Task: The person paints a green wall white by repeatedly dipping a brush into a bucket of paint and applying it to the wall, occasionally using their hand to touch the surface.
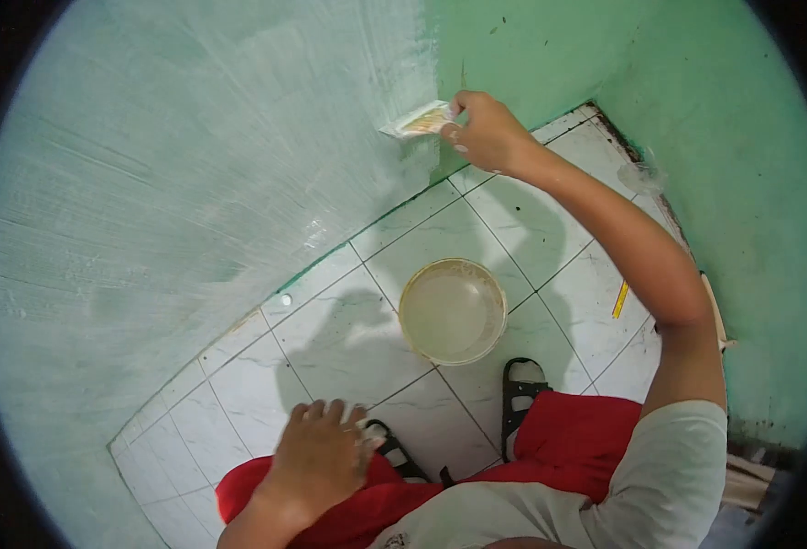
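My right hand (487, 135) is closed around a wide, flat paintbrush (419, 121) smeared with white and yellow. The brush lies against the wall at the boundary between the streaky white coat (284, 119) and the bare green paint (522, 59). White spots mark the fingers of this hand. Over my knee, my left hand (316, 457) is palm down, its fingers apart and nothing visible in it; whitish smears show near its thumb side. Between the hands, a round bucket (497, 318) of cloudy whitish liquid stands on the floor.
White floor tiles (422, 416) meet the painted wall along a green-stained edge. A second green wall (742, 137) rises at right. Near it lie a crumpled clear plastic bag (641, 177) and a yellow strip (620, 299). My sandalled feet are close to the bucket.
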Demonstrator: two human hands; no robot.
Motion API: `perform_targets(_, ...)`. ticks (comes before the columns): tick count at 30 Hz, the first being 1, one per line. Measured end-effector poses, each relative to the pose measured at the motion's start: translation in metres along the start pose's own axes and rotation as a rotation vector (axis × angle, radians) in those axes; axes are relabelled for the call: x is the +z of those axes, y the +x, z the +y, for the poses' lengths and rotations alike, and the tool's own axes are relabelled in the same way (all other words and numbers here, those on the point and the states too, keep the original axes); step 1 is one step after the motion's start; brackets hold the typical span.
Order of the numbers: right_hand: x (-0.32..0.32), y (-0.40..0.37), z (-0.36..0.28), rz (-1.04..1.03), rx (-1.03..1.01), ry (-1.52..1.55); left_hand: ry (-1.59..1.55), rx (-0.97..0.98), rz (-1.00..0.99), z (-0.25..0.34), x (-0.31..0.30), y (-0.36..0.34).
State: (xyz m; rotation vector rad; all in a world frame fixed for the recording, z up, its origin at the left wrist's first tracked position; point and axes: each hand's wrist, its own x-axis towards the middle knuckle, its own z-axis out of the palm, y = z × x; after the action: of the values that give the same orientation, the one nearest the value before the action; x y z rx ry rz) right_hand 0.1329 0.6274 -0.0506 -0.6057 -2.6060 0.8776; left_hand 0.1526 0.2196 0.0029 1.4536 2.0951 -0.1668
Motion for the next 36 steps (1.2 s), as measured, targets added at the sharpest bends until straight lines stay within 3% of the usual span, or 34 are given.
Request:
perform_targets(4,-0.004,-0.012,-0.02,-0.048,0.054,-0.077,0.063,0.249,0.202,-0.004,0.002,0.019)
perform_targets(6,-0.003,-0.016,-0.028,-0.168,0.393,-0.155,-0.01,0.409,0.246,-0.005,0.003,0.032)
perform_targets(7,0.002,-0.02,-0.021,-0.162,0.401,-0.169,-0.015,0.425,0.252,-0.008,0.006,0.031)
perform_targets(9,0.025,-0.018,0.007,-0.275,0.428,-0.173,0.116,0.333,0.112,-0.008,0.012,0.032)
perform_targets(12,0.065,-0.013,0.042,-0.27,0.403,-0.237,0.088,0.339,0.117,-0.018,0.022,0.033)
perform_targets(15,0.103,0.007,0.073,-0.207,0.461,-0.104,0.078,0.292,0.201,-0.03,0.03,0.028)
perform_targets(18,0.122,0.019,0.086,-0.07,0.467,0.038,0.118,0.178,0.064,-0.035,0.026,0.018)
perform_targets(22,0.092,0.021,0.082,0.009,0.445,0.163,0.079,0.093,-0.021,-0.041,0.035,0.007)
perform_targets(25,0.042,0.01,0.045,0.018,0.448,0.364,0.049,0.117,0.103,-0.042,0.034,0.002)
perform_targets(27,0.023,0.002,0.032,0.019,0.415,0.421,0.0,0.068,-0.046,-0.042,0.023,0.003)
perform_targets(29,0.015,-0.006,0.031,0.013,0.408,0.402,-0.005,0.044,-0.045,-0.045,0.019,0.006)
perform_targets(36,0.063,-0.027,0.087,-0.096,0.547,0.358,0.003,-0.007,-0.085,-0.042,0.02,0.021)
